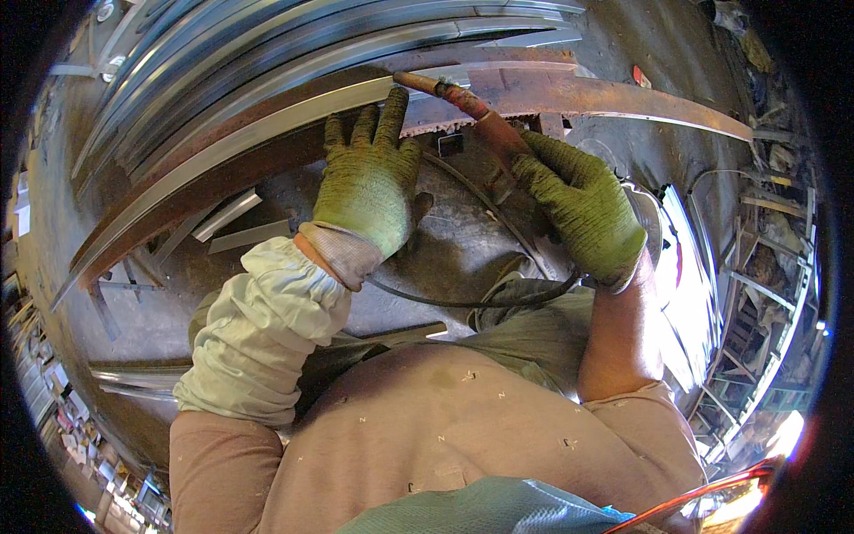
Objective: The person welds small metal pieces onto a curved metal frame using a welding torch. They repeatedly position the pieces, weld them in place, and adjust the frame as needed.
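My right hand [577, 200], in a green coated glove, is closed around the red-brown handle of a welding torch [494, 133]. The torch's copper-coloured nozzle [417, 81] points left, its tip at a long bright metal profile [267, 123]. My left hand [370, 180], in a matching glove with a pale cloth sleeve above it, has its fingers spread, fingertips at the near edge of the profile just below the nozzle. The profile lies along a rusty steel beam [640, 103]. A black cable [487, 304] runs behind my right wrist. Whether the nozzle touches the metal cannot be told.
Many long metal profiles [220, 60] lie beyond the beam. Short offcuts [230, 215] are on the floor below it at left. Shiny sheet or strip metal [687, 294] stands at right, near a metal frame [767, 290]. A small red object [640, 77] lies on the floor beyond.
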Available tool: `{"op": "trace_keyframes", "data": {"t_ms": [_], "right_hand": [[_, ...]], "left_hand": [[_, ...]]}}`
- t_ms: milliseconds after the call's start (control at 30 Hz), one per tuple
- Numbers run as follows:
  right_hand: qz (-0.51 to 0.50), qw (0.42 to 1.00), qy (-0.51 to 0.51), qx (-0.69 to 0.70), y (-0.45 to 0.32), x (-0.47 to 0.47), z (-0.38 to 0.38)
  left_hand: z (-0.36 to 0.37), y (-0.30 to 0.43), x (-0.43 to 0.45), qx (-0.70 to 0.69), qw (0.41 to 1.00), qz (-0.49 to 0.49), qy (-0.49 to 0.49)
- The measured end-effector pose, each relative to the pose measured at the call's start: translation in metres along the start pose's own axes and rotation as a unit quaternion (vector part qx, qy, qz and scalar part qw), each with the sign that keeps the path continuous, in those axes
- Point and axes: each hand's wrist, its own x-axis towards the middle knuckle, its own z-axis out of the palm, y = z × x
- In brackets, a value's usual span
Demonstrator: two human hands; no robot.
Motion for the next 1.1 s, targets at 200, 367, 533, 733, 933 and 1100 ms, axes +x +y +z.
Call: {"op": "trace_keyframes", "data": {"t_ms": [200, 367, 533, 733, 933, 1100], "right_hand": [[0.022, 1.0, 0.004, 0.022, 0.0, 0.001, 0.001], [0.002, 0.999, 0.017, 0.034, 0.01, 0.002, 0.003], [0.027, 0.998, 0.03, -0.054, -0.011, -0.001, 0.006], [0.012, 0.998, 0.032, -0.055, -0.004, -0.001, 0.004], [-0.008, 1.0, 0.009, -0.021, 0.005, 0.002, 0.002], [0.054, 0.997, 0.035, -0.047, -0.015, -0.003, 0.009]], "left_hand": [[-0.004, 0.0, 0.0, 0.006, 1.0, 0.01, 0.016], [-0.001, -0.003, -0.003, 0.005, 0.999, 0.018, 0.042], [-0.003, -0.002, -0.006, 0.031, 0.999, 0.013, 0.01], [0.001, -0.007, -0.007, -0.076, 0.997, 0.013, 0.024], [-0.002, -0.002, -0.005, -0.062, 0.997, -0.022, -0.027], [-0.028, 0.007, -0.003, -0.152, 0.978, -0.109, -0.09]]}}
